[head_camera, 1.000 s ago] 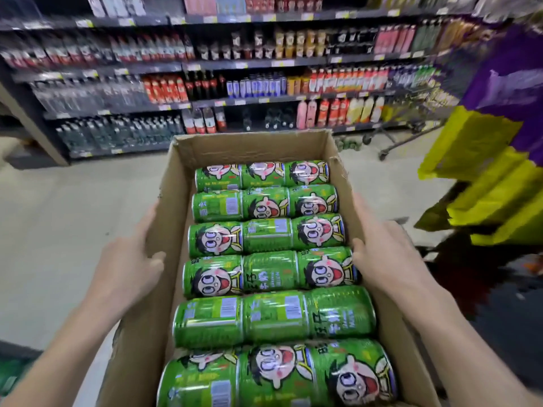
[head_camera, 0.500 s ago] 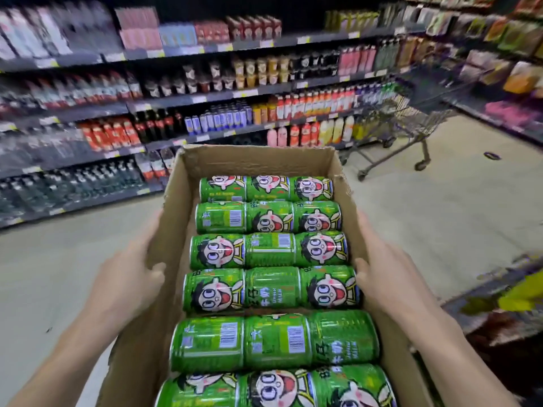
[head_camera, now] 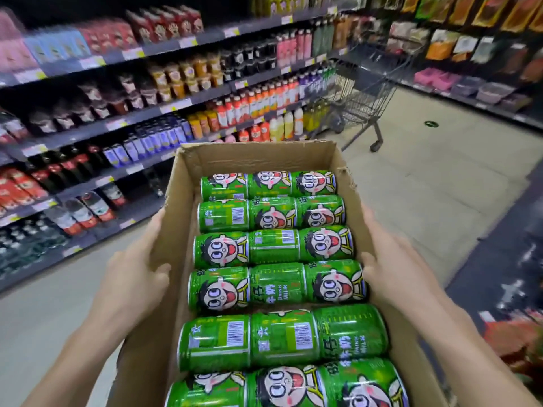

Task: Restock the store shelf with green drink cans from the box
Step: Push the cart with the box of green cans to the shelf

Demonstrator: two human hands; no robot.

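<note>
An open cardboard box [head_camera: 258, 155] fills the middle of the head view, held out in front of me. Inside lie several green drink cans [head_camera: 274, 284] on their sides, in rows of three, printed with a cartoon face. My left hand [head_camera: 133, 282] grips the box's left wall, thumb hooked over the rim. My right hand [head_camera: 390, 270] holds the right wall the same way, thumb over the rim beside a can. The store shelf [head_camera: 164, 108] with bottled drinks runs along the left.
A wire shopping trolley [head_camera: 364, 98] stands in the aisle ahead, near the end of the drinks shelf. More shelving with packets [head_camera: 476, 54] lines the right side. Pale floor [head_camera: 426, 183] stretches between the shelf rows.
The view has swung right along the aisle; the drinks shelf now lies to the left and the trolley is closer. Both hands keep the same hold on the box.
</note>
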